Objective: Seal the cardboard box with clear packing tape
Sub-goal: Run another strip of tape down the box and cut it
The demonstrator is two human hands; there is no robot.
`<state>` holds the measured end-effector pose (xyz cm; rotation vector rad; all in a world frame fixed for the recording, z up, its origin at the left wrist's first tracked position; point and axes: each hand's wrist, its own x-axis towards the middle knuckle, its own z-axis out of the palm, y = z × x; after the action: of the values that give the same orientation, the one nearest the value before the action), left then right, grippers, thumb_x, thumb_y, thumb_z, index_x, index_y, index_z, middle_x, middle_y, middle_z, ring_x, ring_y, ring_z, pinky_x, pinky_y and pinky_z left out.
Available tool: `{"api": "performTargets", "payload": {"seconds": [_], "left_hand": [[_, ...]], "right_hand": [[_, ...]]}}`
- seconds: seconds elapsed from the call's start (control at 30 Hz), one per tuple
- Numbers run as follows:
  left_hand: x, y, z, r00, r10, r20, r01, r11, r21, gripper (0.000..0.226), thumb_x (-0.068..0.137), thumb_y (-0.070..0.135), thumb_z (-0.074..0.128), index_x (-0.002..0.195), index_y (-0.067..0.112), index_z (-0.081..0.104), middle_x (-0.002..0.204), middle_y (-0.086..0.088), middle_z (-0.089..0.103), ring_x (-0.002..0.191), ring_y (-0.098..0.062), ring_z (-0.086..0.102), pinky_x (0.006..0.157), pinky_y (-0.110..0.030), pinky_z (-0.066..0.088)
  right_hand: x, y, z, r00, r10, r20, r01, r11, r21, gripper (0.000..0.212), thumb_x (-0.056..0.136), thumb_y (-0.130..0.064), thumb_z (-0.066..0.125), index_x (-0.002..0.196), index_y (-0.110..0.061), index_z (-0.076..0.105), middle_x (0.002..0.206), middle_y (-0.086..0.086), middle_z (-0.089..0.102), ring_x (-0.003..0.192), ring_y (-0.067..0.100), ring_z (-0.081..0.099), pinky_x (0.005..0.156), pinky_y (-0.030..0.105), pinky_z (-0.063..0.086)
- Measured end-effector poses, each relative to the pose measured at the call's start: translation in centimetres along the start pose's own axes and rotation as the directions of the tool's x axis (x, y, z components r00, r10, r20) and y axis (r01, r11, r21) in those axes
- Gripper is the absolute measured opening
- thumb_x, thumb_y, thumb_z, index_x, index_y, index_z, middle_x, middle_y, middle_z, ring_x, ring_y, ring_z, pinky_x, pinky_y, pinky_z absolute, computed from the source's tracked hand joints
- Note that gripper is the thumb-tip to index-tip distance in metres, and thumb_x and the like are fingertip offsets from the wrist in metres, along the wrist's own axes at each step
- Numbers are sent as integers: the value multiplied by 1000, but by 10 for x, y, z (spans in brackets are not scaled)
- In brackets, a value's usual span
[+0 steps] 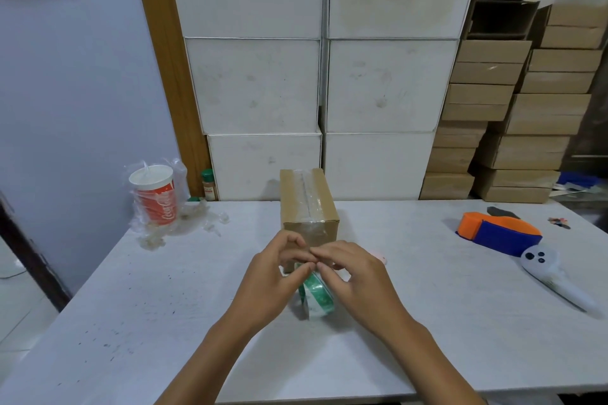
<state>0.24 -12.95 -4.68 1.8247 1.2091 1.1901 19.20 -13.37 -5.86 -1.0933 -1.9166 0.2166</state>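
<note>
A small brown cardboard box [308, 204] stands in the middle of the white table [131, 306]. Clear tape runs along its top seam and down its near face. Just in front of the box, a roll of clear tape with a green-and-white core [317, 296] stands on edge between my hands. My left hand [276, 276] grips the roll from the left. My right hand [352, 276] holds it from the right, fingertips pinching at the top of the roll, close to the box's near face. The tape's loose end is hidden by my fingers.
A red cola cup in a plastic bag [154, 194] and a small spice jar [208, 184] sit at the back left. An orange-and-blue tape dispenser [500, 233] and a white controller [552, 276] lie at the right. Stacked white and brown boxes [388, 85] line the back.
</note>
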Motion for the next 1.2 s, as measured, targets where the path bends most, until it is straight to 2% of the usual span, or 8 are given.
{"api": "performTargets", "payload": {"seconds": [0.17,0.33,0.5,0.6,0.67,0.87,1.0,1.2], "left_hand": [[1,0,0,1000,0,17,-1,997,78,32,95,15,79,97,34,54,90,15,82,92,11,71,76,-1,47],[4,-4,1,1000,16,26,-19,994,107,32,94,15,80,96,38,58,95,16,82,97,8,75,79,-2,50],[4,-10,1,997,73,16,-74,991,112,34,92,16,83,112,39,69,104,22,75,99,3,77,81,-8,56],[7,-18,-2,993,120,18,-121,977,178,30,93,23,81,120,37,77,116,19,65,97,-13,77,79,-16,57],[6,-19,-2,986,163,25,-165,968,188,30,94,20,80,121,34,78,118,19,65,97,-12,75,78,-14,53],[5,-22,0,965,260,2,-254,940,228,8,91,17,83,94,24,79,98,14,72,90,-17,72,78,-34,61],[1,-25,2,968,251,-23,-241,950,200,8,91,14,84,91,22,81,93,13,76,87,-16,72,77,-32,61],[-1,-28,2,985,171,-31,-166,978,129,8,94,17,80,94,23,83,95,13,77,91,-16,74,80,-30,62]], "right_hand": [[1,-1,-3,998,-54,-42,49,992,-116,24,89,-12,83,111,-23,82,99,-12,80,93,4,69,80,21,55],[-3,3,-1,994,-79,-72,66,984,-166,18,87,-13,85,104,-20,84,95,-9,81,90,6,71,78,21,57],[-7,1,1,991,-98,-86,78,975,-210,14,87,-10,85,99,-18,82,93,-7,80,88,10,71,77,22,56],[-8,1,5,995,-74,-73,59,982,-181,11,90,-9,82,98,-17,79,92,-7,77,87,9,68,76,26,55],[-7,3,8,998,-35,-61,25,988,-155,11,92,-9,79,98,-18,77,91,-9,74,87,8,65,75,26,53],[-8,3,8,993,110,-43,-110,994,8,8,97,-14,73,99,-21,76,94,-13,73,91,5,65,80,21,53],[-10,2,7,977,211,-6,-209,971,120,6,98,-18,72,99,-22,77,94,-13,74,94,10,68,81,20,54],[-7,0,6,969,243,38,-246,958,149,9,100,-21,70,97,-24,77,93,-13,73,94,11,68,81,27,55]]}}
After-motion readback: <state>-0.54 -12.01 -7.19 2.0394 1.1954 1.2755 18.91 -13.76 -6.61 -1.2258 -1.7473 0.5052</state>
